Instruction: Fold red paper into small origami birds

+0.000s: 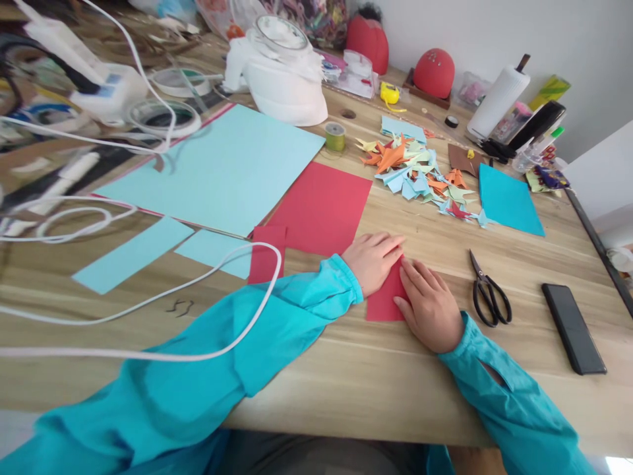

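A small piece of red paper [384, 305] lies on the table under both hands, partly covered by them. My left hand [373, 262] rests flat on its upper part with the fingers stretched out to the right. My right hand [431, 303] presses on its right edge, fingers extended, the thumb on the paper. Behind the left hand is a larger red sheet [321, 208], with a narrow red strip [267, 254] at its lower left corner. Black-handled scissors [487, 290] lie to the right of my right hand.
Folded paper cranes [415, 171] are heaped at the back, beside a blue sheet [512, 198]. A phone [573, 328] lies at the right. Large light-blue sheets [217, 165] cover the left. A white cable [198, 356] runs across my left sleeve. A thread spool [335, 136] stands behind.
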A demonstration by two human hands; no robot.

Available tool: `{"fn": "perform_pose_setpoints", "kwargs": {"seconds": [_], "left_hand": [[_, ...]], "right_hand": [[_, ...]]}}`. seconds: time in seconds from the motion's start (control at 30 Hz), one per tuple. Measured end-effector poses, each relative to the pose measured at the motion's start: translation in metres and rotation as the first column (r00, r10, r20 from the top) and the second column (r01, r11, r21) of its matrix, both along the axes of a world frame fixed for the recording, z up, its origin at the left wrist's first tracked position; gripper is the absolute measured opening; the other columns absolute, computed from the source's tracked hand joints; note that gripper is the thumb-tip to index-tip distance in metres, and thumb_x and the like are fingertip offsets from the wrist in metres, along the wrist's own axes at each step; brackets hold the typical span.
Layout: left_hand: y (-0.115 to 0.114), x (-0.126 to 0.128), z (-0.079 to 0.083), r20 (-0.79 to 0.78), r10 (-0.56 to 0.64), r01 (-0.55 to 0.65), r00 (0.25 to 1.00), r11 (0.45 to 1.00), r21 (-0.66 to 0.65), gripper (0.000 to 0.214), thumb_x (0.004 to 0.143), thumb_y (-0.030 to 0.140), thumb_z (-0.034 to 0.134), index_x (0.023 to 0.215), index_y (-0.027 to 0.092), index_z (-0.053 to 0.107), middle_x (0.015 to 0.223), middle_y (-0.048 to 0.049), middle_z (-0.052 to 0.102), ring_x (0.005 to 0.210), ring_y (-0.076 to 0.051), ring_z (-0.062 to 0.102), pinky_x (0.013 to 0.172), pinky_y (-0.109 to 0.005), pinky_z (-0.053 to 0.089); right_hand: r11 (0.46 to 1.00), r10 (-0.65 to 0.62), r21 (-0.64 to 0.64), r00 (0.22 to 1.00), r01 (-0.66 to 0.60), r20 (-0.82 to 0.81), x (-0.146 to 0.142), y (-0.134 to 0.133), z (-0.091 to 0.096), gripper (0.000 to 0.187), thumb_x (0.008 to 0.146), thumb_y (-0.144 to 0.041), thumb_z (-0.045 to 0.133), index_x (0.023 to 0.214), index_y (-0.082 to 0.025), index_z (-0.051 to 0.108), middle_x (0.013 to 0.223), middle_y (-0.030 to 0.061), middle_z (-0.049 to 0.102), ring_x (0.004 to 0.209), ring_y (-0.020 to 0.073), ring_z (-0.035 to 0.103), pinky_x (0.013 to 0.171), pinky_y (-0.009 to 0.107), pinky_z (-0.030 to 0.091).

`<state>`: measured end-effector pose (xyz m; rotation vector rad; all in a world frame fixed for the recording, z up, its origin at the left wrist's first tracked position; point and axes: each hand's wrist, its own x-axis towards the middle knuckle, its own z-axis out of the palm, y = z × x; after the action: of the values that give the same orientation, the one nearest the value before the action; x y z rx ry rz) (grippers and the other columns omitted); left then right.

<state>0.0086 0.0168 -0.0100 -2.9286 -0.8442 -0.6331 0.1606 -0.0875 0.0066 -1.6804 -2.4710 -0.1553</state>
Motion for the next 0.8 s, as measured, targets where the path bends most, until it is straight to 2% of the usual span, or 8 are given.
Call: {"fn": "perform_pose_setpoints", "kwargs": {"seconds": [0.17,0.4,0.6,0.8], "left_hand": [[0.0008,-0.0008,-0.0002,-0.002,-0.030,0.030,1.000,1.000,0.002,0.030,0.087,0.019,0.042,0.110,0.012,0.061,0.116,-0.0087,0.061,0.107,-0.023,0.051,0.086,-0.038,0.043],[-0.0001,-0.0026,0.0036,-0.021,-0.030,0.030,0.999,0.999,-0.021,0.032,0.088,0.020,0.041,0.111,0.013,0.061,0.118,-0.0088,0.060,0.108,-0.023,0.051,0.086,-0.038,0.044],[0.0000,-0.0028,-0.0002,0.008,0.036,-0.036,0.999,0.999,-0.006,0.031,0.086,0.023,0.044,0.110,0.018,0.063,0.125,-0.0121,0.054,0.110,-0.026,0.050,0.086,-0.041,0.043],[0.0011,-0.0022,-0.0029,0.004,0.001,-0.001,1.000,1.000,0.004,0.031,0.088,0.022,0.041,0.110,0.018,0.062,0.123,-0.0073,0.057,0.107,-0.024,0.050,0.085,-0.038,0.042]], "right_hand": [[1.000,-0.010,-0.002,1.000,0.010,0.008,-0.0011,-0.0006,0.0002,0.046,0.090,-0.033,0.040,0.128,-0.008,0.049,0.138,0.0100,0.044,0.127,0.0288,0.039,0.101,0.044,0.038],[1.000,-0.011,0.003,1.000,0.011,0.004,-0.0014,-0.0006,0.0003,0.046,0.090,-0.033,0.041,0.127,-0.008,0.049,0.138,0.0106,0.045,0.127,0.0284,0.039,0.101,0.044,0.038],[1.000,-0.011,-0.006,1.000,0.011,0.016,-0.0014,-0.0003,0.0008,0.046,0.090,-0.033,0.041,0.128,-0.007,0.048,0.138,0.0102,0.045,0.127,0.0287,0.039,0.102,0.044,0.038],[1.000,-0.007,-0.001,1.000,0.007,0.004,-0.0008,-0.0004,0.0001,0.046,0.090,-0.033,0.040,0.128,-0.009,0.048,0.138,0.0105,0.044,0.127,0.0287,0.038,0.101,0.044,0.038]]}}
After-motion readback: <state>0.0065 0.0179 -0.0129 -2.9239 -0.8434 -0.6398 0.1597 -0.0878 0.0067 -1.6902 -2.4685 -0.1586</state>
